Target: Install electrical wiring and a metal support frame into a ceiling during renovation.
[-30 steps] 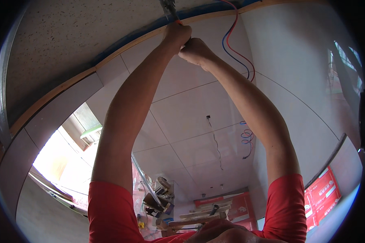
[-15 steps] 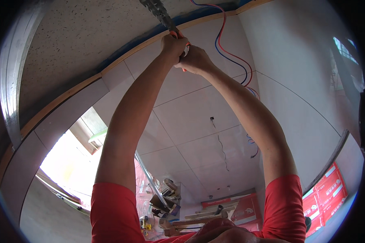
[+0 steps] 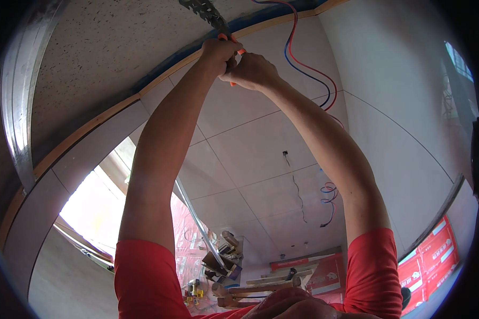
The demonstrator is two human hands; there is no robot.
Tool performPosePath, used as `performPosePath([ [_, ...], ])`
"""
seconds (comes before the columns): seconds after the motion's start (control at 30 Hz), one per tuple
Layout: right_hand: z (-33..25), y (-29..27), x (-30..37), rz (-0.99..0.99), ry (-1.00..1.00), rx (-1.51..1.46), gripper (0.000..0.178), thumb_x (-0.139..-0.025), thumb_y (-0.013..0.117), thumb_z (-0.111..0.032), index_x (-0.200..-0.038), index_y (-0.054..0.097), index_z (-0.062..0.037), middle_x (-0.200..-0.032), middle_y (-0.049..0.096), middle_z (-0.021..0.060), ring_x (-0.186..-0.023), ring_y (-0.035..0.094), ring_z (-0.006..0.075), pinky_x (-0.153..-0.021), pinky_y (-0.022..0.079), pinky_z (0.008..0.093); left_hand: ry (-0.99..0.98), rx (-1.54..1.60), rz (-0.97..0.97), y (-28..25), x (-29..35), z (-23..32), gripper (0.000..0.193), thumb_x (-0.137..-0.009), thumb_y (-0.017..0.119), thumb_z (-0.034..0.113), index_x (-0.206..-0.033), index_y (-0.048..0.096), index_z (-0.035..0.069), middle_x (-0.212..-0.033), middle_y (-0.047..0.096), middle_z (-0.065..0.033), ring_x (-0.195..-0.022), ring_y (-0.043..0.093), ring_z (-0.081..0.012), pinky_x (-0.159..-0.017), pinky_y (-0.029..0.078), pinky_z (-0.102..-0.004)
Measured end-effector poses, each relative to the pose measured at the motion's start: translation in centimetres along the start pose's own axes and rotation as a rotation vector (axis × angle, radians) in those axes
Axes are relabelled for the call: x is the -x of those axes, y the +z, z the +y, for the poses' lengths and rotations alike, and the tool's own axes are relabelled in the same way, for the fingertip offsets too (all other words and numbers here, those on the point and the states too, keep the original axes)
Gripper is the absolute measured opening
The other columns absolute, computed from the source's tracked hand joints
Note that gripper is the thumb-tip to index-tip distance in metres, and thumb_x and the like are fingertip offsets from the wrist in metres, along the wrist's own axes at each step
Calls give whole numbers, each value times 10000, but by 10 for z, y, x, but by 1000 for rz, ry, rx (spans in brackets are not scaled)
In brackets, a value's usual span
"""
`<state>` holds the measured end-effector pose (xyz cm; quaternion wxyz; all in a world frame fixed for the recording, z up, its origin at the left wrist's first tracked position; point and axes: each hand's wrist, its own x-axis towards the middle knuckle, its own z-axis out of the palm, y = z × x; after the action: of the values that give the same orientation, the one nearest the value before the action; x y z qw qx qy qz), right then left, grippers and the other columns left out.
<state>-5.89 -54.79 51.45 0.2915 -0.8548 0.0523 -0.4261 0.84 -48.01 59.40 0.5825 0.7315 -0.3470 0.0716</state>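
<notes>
Overhead, both my arms reach up to the lower end of a dark, notched metal strip (image 3: 206, 15) under the ceiling. My left hand (image 3: 218, 56) is closed around an orange-handled cutter-like hand tool (image 3: 241, 51), right by the strip's end. My right hand (image 3: 254, 72) is closed on the same tool, just to the right and slightly lower. Bits of orange show above the left fingers and below the right hand. The tool's jaws are mostly hidden by my fingers, so whether they bite the strip cannot be made out.
Red and blue wires (image 3: 303, 66) hang at the right of my hands. A wooden batten (image 3: 90, 119) edges the tiled wall (image 3: 239, 154). A shiny metal channel (image 3: 17, 101) runs at the left. Below are a wooden sawhorse-like frame (image 3: 255, 290), an open box (image 3: 218, 263) and red cartons (image 3: 428, 260).
Both hands and the tool have shifted slightly left in view, staying together at the strip's end. The surroundings have moved a little to the right.
</notes>
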Motion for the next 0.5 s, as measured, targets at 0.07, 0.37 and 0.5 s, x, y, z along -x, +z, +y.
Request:
performPosePath([
  [0.07, 0, -5, 1, 36, 3, 38, 484, -730, 601, -540, -807, 648, -64, -726, 653, 72, -785, 666, 234, -702, 519, 380, -32, 16, 19, 4, 2, 5, 163, -755, 754, 58, -782, 596, 30, -635, 545, -44, -492, 495, -124, -412, 381, -269],
  [0.37, 2, -3, -5, 292, -51, -65, 673, -775, 645, -447, -1167, 428, 55, -947, 644, 206, -946, 647, 372, -783, 516, 421, -5, 165, -32, 10, -21, 4, 214, -705, 761, 20, -841, 617, -60, -784, 619, -150, -639, 612, -221, -538, 509, -388],
  [0.5, -8, -14, 6, 181, 11, -183, 609, -745, 662, -315, -1102, 395, 100, -877, 614, 220, -867, 651, 353, -734, 525, 403, 80, -54, 84, -2, -17, 2, 324, -678, 808, 153, -851, 628, -52, -803, 621, -136, -659, 618, -225, -555, 506, -380],
])
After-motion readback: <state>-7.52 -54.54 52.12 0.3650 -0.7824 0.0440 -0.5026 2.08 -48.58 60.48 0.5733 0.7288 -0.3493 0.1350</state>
